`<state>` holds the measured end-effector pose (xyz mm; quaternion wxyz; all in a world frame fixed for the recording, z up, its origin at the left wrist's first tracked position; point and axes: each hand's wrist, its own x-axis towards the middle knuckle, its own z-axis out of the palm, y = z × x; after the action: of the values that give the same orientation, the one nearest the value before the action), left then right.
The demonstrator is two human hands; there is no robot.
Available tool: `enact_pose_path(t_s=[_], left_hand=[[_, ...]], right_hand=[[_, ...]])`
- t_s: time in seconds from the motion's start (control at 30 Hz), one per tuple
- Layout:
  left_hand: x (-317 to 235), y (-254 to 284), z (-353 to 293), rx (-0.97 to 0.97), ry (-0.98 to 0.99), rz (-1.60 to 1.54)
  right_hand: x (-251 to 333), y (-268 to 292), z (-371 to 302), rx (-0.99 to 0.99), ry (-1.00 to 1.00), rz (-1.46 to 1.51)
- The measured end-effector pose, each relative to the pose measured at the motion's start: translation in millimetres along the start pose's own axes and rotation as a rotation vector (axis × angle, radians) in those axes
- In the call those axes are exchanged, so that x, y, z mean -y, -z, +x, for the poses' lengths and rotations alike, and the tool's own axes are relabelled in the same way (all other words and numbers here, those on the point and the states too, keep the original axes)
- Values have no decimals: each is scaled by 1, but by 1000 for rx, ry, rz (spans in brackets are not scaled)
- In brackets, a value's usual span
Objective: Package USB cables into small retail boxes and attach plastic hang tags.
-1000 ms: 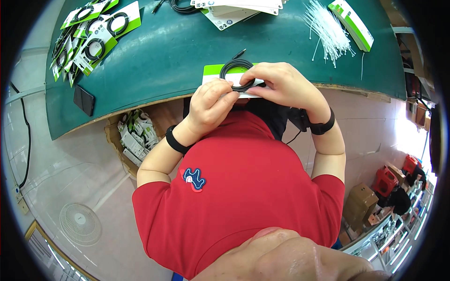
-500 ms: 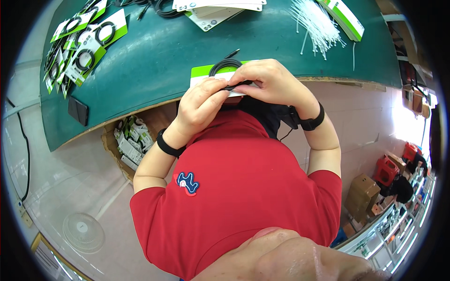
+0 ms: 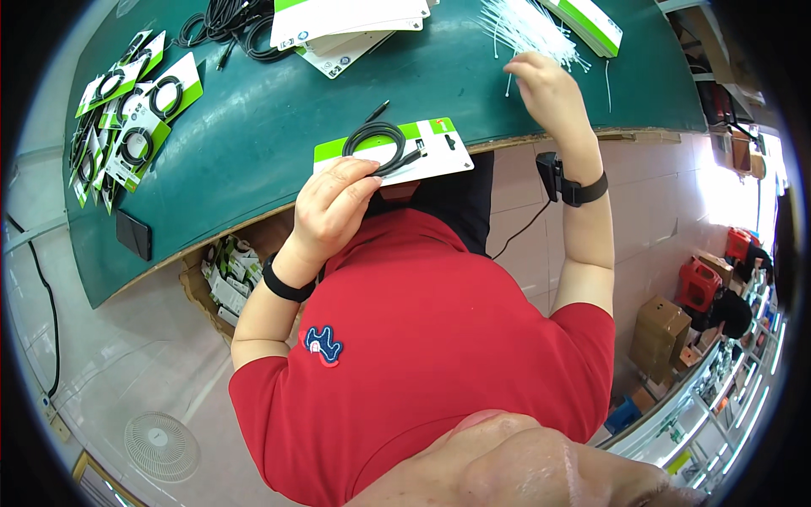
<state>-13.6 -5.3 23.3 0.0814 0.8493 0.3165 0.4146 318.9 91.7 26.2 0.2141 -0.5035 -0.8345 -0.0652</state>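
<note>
My left hand (image 3: pixel 332 207) grips a coiled black cable (image 3: pixel 378 128) against a green-and-white display card (image 3: pixel 448 158) at the table's near edge. The cable's upper plug end sticks out past the card; its other end lies across the card's middle. To the right, my right hand (image 3: pixel 551 95) is raised beside a loose pile of white zip ties (image 3: pixel 532 32). Its fingers are bent and slightly apart, with nothing visible between them. The palm side is hidden.
Carded cables (image 3: pixel 135 145) are heaped at the left, with a dark phone (image 3: pixel 133 235) near the edge. Blank cards (image 3: pixel 346 21) and loose black cables (image 3: pixel 228 21) lie at the back. A green-and-white box (image 3: pixel 591 25) adjoins the ties. Below the table stands a carton (image 3: pixel 196 291) of packages.
My right hand has left the cable and card and moved right and away toward the zip ties. My left hand keeps hold, and more of the card now shows.
</note>
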Motion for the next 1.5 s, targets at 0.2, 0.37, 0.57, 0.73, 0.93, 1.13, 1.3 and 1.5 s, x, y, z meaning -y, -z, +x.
enact_pose_path(t_s=[0.2, 0.37, 0.57, 0.73, 0.93, 1.13, 1.3, 1.5], left_hand=[[1, 2, 7, -16, 39, -1], [3, 10, 24, 25, 189, -85], [10, 21, 48, 82, 279, -108], [35, 24, 63, 170, 368, -218], [55, 25, 76, 299, 621, -394], [63, 23, 80, 315, 609, -388], [63, 25, 82, 330, 622, -395], [66, 24, 80, 321, 607, -409]], right_hand=[[-11, -1, -1, 200, 159, -146], [-18, 2, 14, 325, 102, -94], [-14, 11, 28, 528, -321, 273], [-14, 40, 28, 160, -316, 899], [66, 62, 27, -324, -151, 1158], [113, 27, 40, -442, 226, 766], [118, 19, 45, -530, 395, 589], [123, 10, 44, -493, 430, 545]])
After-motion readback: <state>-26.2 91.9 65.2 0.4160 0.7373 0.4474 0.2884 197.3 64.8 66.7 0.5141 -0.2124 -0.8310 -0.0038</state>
